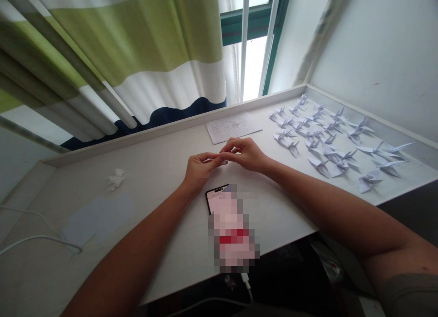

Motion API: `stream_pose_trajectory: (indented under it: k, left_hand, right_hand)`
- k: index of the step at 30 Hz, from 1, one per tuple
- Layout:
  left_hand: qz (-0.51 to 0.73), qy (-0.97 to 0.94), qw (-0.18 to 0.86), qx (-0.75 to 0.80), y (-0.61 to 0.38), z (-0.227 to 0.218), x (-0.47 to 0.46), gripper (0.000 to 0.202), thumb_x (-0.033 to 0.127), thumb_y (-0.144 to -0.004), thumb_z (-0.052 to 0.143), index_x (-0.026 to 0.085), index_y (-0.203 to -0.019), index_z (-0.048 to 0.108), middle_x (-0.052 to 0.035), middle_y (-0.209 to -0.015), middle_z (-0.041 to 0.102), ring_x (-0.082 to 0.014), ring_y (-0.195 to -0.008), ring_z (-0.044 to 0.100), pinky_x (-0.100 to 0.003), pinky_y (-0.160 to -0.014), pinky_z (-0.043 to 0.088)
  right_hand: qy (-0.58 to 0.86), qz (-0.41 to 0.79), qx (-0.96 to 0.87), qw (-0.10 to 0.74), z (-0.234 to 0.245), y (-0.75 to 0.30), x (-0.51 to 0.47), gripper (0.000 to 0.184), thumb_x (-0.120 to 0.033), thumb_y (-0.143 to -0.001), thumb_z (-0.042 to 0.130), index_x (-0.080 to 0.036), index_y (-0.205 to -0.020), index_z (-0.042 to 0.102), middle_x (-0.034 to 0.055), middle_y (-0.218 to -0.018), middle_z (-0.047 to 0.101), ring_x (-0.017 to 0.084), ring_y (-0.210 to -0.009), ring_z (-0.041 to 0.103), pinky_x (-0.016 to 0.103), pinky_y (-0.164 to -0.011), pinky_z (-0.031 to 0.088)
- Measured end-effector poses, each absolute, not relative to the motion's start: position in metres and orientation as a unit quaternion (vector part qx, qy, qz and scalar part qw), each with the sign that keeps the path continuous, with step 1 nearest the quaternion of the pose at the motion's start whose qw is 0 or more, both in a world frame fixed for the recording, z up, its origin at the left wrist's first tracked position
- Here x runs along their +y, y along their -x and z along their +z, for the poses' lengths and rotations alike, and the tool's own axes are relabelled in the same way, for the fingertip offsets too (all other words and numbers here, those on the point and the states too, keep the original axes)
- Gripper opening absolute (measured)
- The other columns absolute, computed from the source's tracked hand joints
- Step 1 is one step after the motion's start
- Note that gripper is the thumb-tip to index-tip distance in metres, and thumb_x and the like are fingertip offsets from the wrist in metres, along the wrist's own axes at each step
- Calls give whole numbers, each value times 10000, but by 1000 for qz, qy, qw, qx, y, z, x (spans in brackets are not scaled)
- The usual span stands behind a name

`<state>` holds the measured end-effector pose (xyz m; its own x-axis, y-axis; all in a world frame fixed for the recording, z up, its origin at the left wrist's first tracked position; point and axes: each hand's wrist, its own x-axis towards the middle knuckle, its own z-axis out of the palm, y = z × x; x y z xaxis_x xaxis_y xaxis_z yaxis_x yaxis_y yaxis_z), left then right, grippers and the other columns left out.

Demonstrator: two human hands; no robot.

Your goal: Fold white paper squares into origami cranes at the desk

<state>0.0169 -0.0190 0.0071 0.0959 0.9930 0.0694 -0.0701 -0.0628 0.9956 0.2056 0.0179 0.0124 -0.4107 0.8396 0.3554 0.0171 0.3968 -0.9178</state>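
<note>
Above the phone, my left hand and my right hand meet, fingertips pinched together. Between them shows a small bit of white folded paper; most of it is hidden by the fingers. Just beyond my hands lies a stack of printed paper sheets. To the right, many folded white paper cranes stand spread over the table in loose rows. A phone lies below my hands, its screen blurred out.
The white table has a raised rim at the back. On the left are crumpled tissue, flat white sheets and a white cable. A charging cable runs from the phone over the front edge. Curtains hang behind.
</note>
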Motion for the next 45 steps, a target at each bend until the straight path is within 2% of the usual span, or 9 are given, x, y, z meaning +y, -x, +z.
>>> stream_pose_trajectory:
  k: [9,15,21,25,29,35,38,42,45]
  left_hand:
    - [499,-521,528,449,-15,8,-19,382,492,-655,990,180,-821,843,-91,-813,822,-261,-827,789,-415,-872,614]
    - [509,-494,547,444,-16,8,-17,367,456,-660,992,172,-833,835,-76,-838,818,-239,-799,795,-422,-899,629]
    - [503,-527,533,430,-17,7,-17,401,546,-748,917,177,-886,844,-73,-918,818,-233,-792,791,-408,-841,654]
    - [507,-523,529,434,-18,7,-18,416,539,-722,938,179,-902,830,-59,-920,813,-221,-768,792,-385,-805,654]
    - [539,-501,522,431,-19,5,-18,441,529,-700,954,171,-884,774,-47,-878,800,-214,-723,788,-374,-760,653]
    - [576,-498,498,414,-19,2,-16,519,477,-694,973,205,-990,644,-4,-816,776,-205,-733,786,-406,-822,652]
    - [578,-496,500,412,-19,2,-16,518,454,-696,974,204,-989,628,-11,-842,782,-208,-764,792,-397,-841,640]
    - [548,-499,527,416,-19,3,-15,545,419,-685,984,185,-1061,666,-48,-904,811,-227,-833,804,-395,-886,613]
    - [525,-512,534,420,-19,2,-15,484,430,-720,959,159,-1030,706,-74,-883,821,-221,-839,797,-388,-899,597]
  right_hand:
    - [306,423,-736,431,16,-208,16,161,-330,-907,738,-186,-841,767,35,-828,773,166,-763,701,341,-762,552]
    - [305,438,-715,451,11,-207,19,115,-281,-870,709,-199,-860,788,43,-891,789,187,-826,710,354,-781,553]
    - [306,440,-707,461,7,-207,23,129,-303,-851,710,-211,-863,800,43,-930,781,193,-867,689,348,-767,537]
    - [300,464,-690,467,8,-208,23,135,-312,-838,725,-201,-883,787,45,-916,767,191,-868,686,360,-790,550]
    - [325,476,-669,470,8,-205,22,238,-397,-830,805,-191,-916,721,32,-876,729,166,-792,664,353,-758,563]
    - [315,544,-641,441,0,-201,22,474,-470,-791,891,-206,-1048,592,-3,-782,702,175,-736,700,363,-731,592]
    - [308,542,-633,459,-2,-202,24,474,-408,-805,878,-209,-1122,587,-7,-781,722,180,-745,717,367,-752,594]
    - [305,516,-625,500,-2,-203,26,428,-369,-791,871,-202,-1095,621,-13,-784,721,166,-740,707,347,-742,579]
    - [301,514,-628,501,-1,-203,26,422,-376,-796,868,-203,-1103,636,-13,-795,723,161,-739,702,343,-742,576]
